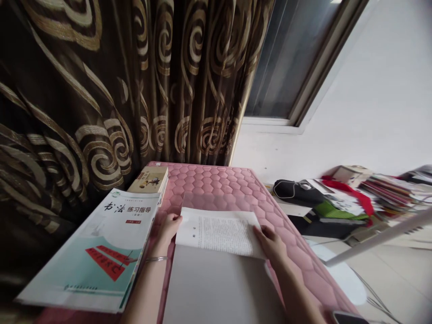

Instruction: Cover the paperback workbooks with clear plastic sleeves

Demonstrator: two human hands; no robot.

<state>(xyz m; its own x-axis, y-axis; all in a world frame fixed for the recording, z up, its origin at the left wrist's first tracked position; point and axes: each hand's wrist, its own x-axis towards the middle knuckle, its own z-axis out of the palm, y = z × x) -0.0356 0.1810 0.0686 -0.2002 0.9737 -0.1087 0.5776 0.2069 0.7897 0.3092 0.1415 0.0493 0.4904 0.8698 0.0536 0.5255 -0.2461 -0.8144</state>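
In front of me an open book (219, 231) lies over the pink quilted surface, a printed page at its far part and a plain pale grey sheet (219, 285) nearer me. Beyond its far edge extends a clear plastic film (218, 202). My left hand (168, 229), with a thin bracelet on the wrist, pinches the left edge near the far corner. On the other side my right hand (272, 243) is closed on the right edge of the printed page. Beside my left arm lies a stack topped by a white and teal calligraphy workbook (108, 247).
Behind that stack sit smaller tan books (147, 181) on the pink quilted pad (209, 180). A patterned dark curtain (189, 90) hangs at the back left. Books, a black pouch (293, 192) and papers crowd the right. A white pole (374, 238) slants there; a phone-like device (349, 317) lies lower right.
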